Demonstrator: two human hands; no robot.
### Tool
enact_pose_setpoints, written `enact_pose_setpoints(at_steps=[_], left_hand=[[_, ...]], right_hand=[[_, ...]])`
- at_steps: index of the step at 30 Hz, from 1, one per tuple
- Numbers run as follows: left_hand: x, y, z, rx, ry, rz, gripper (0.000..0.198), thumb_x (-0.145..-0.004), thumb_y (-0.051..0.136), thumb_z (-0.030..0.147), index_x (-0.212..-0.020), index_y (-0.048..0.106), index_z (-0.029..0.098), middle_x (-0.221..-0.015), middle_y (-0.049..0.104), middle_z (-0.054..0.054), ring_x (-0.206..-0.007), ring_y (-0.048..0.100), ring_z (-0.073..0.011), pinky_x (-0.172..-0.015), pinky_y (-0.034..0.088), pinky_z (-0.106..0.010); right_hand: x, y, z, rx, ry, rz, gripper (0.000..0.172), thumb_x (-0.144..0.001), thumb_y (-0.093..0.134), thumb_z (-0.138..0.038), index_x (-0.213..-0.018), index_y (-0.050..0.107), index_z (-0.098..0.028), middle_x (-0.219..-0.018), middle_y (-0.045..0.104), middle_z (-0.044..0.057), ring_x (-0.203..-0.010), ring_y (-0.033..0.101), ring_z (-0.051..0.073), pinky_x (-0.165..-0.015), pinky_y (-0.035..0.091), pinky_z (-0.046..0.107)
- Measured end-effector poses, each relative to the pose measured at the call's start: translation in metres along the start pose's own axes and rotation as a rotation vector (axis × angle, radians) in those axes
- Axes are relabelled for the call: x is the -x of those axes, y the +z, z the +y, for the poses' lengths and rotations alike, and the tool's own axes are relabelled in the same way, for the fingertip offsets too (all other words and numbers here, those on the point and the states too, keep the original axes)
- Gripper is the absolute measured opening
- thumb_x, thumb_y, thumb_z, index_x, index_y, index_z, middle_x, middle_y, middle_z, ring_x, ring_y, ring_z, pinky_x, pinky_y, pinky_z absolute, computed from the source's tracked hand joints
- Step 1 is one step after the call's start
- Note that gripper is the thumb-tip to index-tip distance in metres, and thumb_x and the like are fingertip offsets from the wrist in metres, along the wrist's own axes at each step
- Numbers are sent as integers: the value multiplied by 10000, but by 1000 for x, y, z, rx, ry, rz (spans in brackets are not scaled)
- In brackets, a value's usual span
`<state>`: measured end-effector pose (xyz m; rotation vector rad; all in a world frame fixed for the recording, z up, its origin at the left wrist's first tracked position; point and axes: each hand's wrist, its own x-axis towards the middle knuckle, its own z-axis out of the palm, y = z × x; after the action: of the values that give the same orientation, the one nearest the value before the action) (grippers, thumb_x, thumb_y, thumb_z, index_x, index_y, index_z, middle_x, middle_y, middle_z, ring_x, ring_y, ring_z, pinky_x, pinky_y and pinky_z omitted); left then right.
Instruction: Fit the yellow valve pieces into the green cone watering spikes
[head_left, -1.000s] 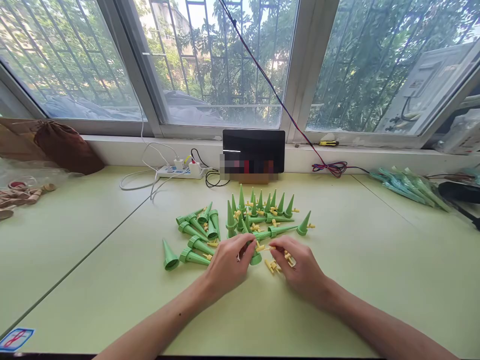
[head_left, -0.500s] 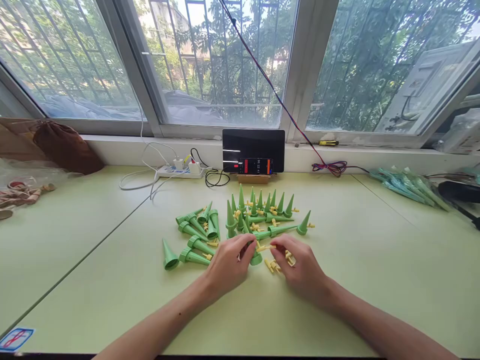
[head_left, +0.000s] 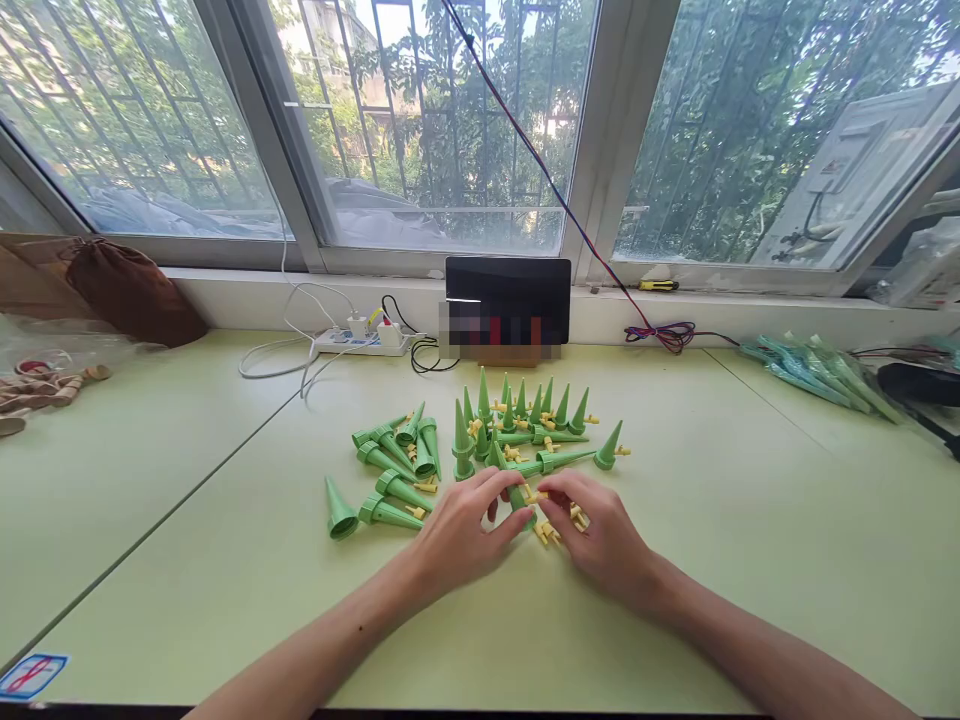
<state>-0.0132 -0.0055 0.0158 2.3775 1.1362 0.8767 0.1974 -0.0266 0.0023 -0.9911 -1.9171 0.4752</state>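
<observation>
My left hand (head_left: pixel 469 525) has its thumb and fingers closed around a green cone (head_left: pixel 520 500) near the table's middle. A small yellow valve (head_left: pixel 534 495) is pinched in my right hand (head_left: pixel 596 520), against the side of that cone. Loose yellow valves (head_left: pixel 547 532) lie under and beside my right fingers, partly hidden. Beyond my hands stand several upright green cones (head_left: pixel 577 412), many with yellow valves at their sides. To the left, more green cones (head_left: pixel 390 458) lie in a heap, and one cone (head_left: pixel 340 512) rests apart from them.
At the back, a dark tablet (head_left: pixel 517 285) leans by the window ledge; its lower part is blurred out. A white power strip (head_left: pixel 360 343) with cables sits left of it. Plastic packets (head_left: pixel 817 370) lie at the right, a brown bag (head_left: pixel 127 290) at the left.
My left hand has moved slightly right and now grips the green cone, which leans more. The yellow valve in my right hand has come up against the cone.
</observation>
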Motion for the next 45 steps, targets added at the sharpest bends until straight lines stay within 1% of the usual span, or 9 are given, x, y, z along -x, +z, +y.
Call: enact_pose_setpoints(at_steps=[4, 7, 10, 14, 18, 25, 32, 38, 45], left_hand=[[0, -1, 3, -26, 13, -25, 371, -861, 710, 336, -1205, 622, 231, -928, 669, -10, -650, 578, -126, -594, 467, -247], [-1, -2, 3, -44, 8, -56, 495, -806, 767, 349, -1259, 600, 238, -955, 656, -5, -621, 559, -117, -595, 469, -255], [-1, -2, 3, -39, -7, -87, 545, -780, 778, 308, -1285, 581, 248, -989, 628, 1, -600, 543, -102, -588, 472, -250], [0, 0, 0, -6, 0, -124, 463, -836, 680, 240, -1283, 560, 249, -1041, 590, -12, -625, 552, -98, -568, 473, -232], [1, 2, -3, -1, 24, -125, 429, -865, 614, 210, -1287, 544, 245, -1019, 578, -17, -642, 547, -103, -567, 473, -224], [3, 4, -6, 23, 52, -116, 454, -853, 609, 201, -1299, 532, 241, -964, 611, -12, -613, 552, -101, -578, 480, -224], [2, 3, -4, 46, 49, -94, 423, -867, 611, 220, -1285, 550, 245, -974, 614, -14, -604, 543, -96, -565, 471, -220], [2, 3, -3, 25, 40, -100, 434, -870, 605, 208, -1297, 536, 246, -996, 614, -18, -612, 540, -98, -586, 464, -235], [2, 3, -4, 34, 54, -104, 439, -857, 590, 197, -1292, 542, 235, -979, 602, -19, -598, 524, -95, -557, 446, -227]], right_hand=[[0, 1, 2, -10, 6, -4, 114, -1007, 536, -211, -1027, 647, -209, -909, 711, 60, -764, 666, 192, -668, 531, 305], [0, 1, 2, -18, 10, 0, 118, -1007, 535, -216, -1031, 651, -208, -912, 720, 63, -751, 669, 191, -658, 532, 305], [1, 2, 2, -17, 19, 0, 120, -1006, 539, -222, -1030, 655, -206, -906, 724, 61, -742, 669, 188, -653, 531, 302], [0, 2, 0, -26, 29, -4, 126, -1011, 538, -237, -1023, 659, -203, -903, 727, 59, -743, 667, 186, -645, 530, 297], [0, 2, 0, -33, 20, 0, 129, -1012, 536, -240, -1017, 657, -197, -892, 726, 58, -731, 663, 181, -647, 533, 296], [0, 1, 1, -20, 18, -2, 124, -1011, 536, -244, -1019, 654, -206, -899, 724, 60, -734, 667, 183, -653, 546, 300], [0, 1, -1, -22, 23, 0, 108, -1009, 536, -235, -1024, 639, -209, -884, 702, 52, -721, 643, 177, -656, 539, 300], [-1, 0, -2, -27, 27, -8, 99, -1017, 526, -241, -1012, 619, -207, -861, 665, 38, -703, 615, 165, -657, 523, 293], [-1, 1, 0, -3, 55, -28, 135, -1032, 511, -278, -990, 618, -207, -843, 659, 38, -681, 600, 164, -613, 503, 286]])
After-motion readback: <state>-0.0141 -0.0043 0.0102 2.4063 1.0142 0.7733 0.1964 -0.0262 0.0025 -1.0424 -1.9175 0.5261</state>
